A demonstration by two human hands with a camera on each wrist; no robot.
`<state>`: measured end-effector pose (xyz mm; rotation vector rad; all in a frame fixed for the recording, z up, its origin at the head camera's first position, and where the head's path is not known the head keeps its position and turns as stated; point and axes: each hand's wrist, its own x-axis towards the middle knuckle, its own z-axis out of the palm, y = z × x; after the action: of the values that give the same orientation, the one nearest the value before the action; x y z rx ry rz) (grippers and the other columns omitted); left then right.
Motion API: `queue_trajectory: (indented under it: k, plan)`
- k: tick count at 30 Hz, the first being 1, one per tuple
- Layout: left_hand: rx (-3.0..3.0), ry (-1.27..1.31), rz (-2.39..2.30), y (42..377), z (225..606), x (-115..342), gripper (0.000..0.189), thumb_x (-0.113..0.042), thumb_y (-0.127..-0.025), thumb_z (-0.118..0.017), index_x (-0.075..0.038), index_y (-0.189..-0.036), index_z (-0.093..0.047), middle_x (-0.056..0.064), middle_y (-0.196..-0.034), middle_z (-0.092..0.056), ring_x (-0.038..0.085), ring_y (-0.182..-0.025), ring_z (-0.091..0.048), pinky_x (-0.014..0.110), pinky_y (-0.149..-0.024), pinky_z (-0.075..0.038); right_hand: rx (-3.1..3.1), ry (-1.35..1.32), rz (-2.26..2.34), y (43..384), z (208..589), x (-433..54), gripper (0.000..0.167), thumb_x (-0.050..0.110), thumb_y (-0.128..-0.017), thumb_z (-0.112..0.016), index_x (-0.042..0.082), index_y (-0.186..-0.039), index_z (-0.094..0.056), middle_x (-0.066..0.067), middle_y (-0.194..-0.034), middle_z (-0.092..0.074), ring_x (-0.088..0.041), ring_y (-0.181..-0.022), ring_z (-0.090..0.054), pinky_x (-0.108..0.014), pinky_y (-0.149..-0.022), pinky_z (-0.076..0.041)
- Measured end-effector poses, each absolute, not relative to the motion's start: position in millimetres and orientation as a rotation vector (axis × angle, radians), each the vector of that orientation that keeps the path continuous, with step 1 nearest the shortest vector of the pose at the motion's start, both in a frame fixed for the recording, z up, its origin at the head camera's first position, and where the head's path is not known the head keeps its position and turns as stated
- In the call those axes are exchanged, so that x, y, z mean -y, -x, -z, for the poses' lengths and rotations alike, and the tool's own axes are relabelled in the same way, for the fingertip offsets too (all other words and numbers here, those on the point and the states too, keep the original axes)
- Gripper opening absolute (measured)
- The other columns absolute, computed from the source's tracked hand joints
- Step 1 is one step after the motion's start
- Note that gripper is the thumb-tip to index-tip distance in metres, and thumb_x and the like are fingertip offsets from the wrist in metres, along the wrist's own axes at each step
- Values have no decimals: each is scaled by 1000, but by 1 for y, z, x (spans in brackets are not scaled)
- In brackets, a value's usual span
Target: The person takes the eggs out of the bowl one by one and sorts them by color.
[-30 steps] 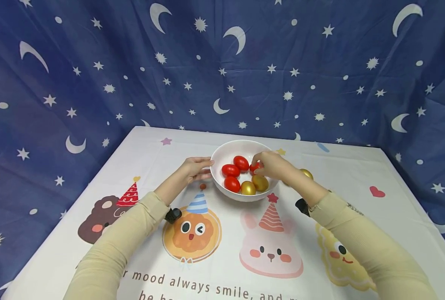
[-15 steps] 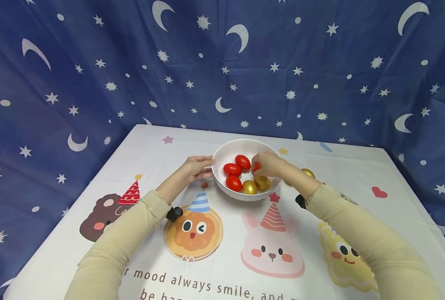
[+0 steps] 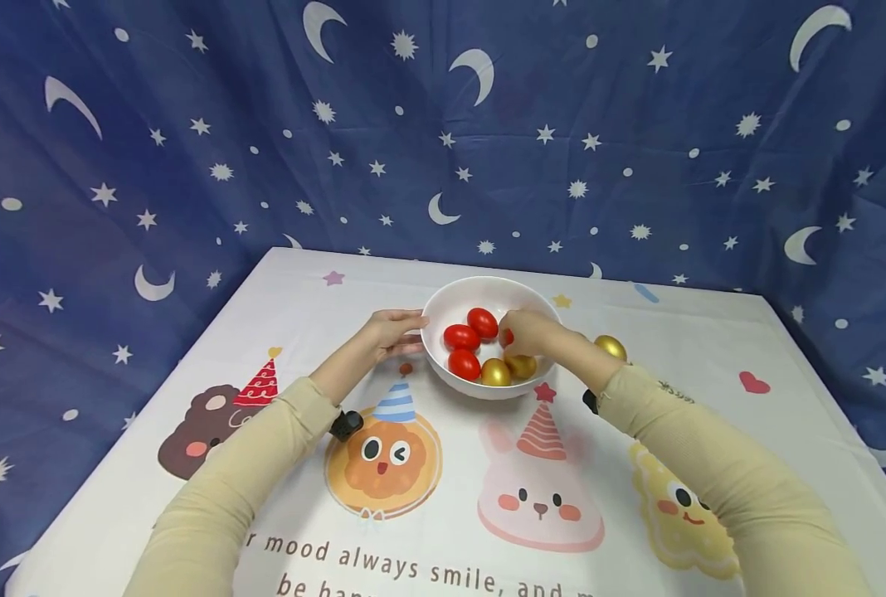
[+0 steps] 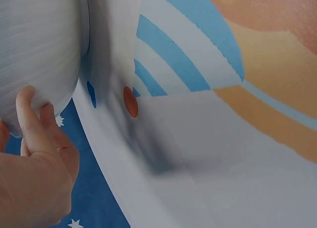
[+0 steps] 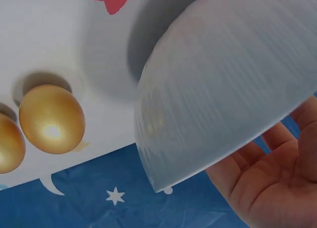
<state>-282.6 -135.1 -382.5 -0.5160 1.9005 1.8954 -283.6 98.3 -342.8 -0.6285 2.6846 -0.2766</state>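
A white bowl (image 3: 443,308) stands on the table, with my left hand (image 3: 392,334) gripping its left side. In the left wrist view, the fingers of that left hand (image 4: 44,163) lie against the outside of the bowl (image 4: 39,44). My right hand (image 3: 536,333) reaches over the right rim into the bowl and holds a red egg (image 3: 508,337), mostly hidden by the fingers. Beside it in the bowl lie red eggs (image 3: 461,337) and gold eggs (image 3: 496,372). In the right wrist view, the bowl's wall (image 5: 223,89) hides the fingertips of my right hand (image 5: 270,176).
Right of the bowl, a gold egg (image 3: 610,347) shows behind my right forearm. Two gold eggs (image 5: 52,119) lie there in the right wrist view. A printed white cloth (image 3: 368,547) covers the table, and a blue star-patterned curtain (image 3: 383,124) hangs behind.
My right hand has sunk slightly lower inside the bowl, and its fingers cover more of the red egg. The left hand keeps its place at the rim.
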Motion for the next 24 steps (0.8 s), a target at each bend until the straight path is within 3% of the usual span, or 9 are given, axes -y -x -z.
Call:
queue_trajectory:
  k: [7,10,16,24]
  plan:
    - [-1897,506,-1897,282,383,135,47,-16,-90,-64,-12,-135,-52,16,-132,-55,13,-77,-64,19,-62,-62,-2689,651,188,280,349,-95,11,8,-84,-67,0,-93,-66,-8,-80,-62,-21,-77,-52,-16,-58,-47]
    - [-1892,504,-1899,282,383,136,47,-16,-91,-64,-12,-136,-52,16,-133,-55,12,-74,-65,20,-62,-62,-2687,640,175,279,350,-94,9,7,-85,-66,1,-91,-64,-7,-77,-59,-19,-75,-51,-13,-52,-41]
    - [-1898,500,-1898,283,382,135,47,-16,-90,-64,-13,-136,-52,14,-134,-54,15,-85,-64,20,-64,-62,-2666,616,183,278,350,-95,9,3,-84,-63,2,-93,-61,-7,-79,-57,-19,-75,-51,-13,-53,-40]
    - [-1899,506,-1894,282,381,135,44,-17,-91,-64,-11,-133,-54,15,-131,-56,10,-66,-65,19,-60,-61,-2624,646,218,275,348,-99,16,1,-83,-61,2,-98,-61,-10,-90,-61,-21,-82,-53,-15,-60,-47]
